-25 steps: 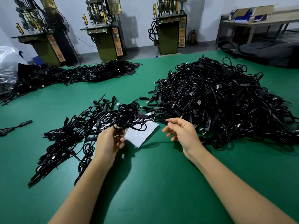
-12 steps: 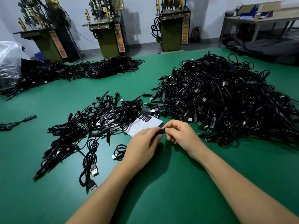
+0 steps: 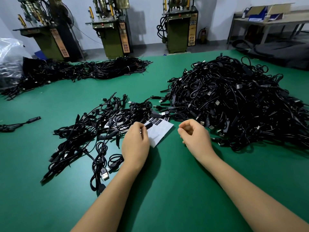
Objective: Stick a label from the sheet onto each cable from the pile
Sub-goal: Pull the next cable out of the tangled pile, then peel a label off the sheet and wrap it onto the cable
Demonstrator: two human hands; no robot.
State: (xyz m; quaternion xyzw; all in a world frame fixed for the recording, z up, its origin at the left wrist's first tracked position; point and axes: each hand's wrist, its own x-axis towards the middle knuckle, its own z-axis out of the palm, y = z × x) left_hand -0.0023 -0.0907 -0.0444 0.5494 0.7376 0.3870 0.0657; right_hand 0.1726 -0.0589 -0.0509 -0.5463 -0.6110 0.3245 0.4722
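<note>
The cable (image 3: 148, 126) is light, limp and smooth-jacketed, so it is best gripped at its stiff moulded section, which the left hand (image 3: 135, 144) pinches over the label sheet (image 3: 160, 133); the sheet lies on the tabletop (image 3: 175, 181) between the labelled cables (image 3: 100, 131) to its left and the large pile (image 3: 234, 104) to its right. The right hand (image 3: 195, 133) hovers just right of the sheet, fingers loosely curled and apparently holding nothing. Half a second earlier both hands met on the cable; they are now apart, with the left hand alone gripping it.
</note>
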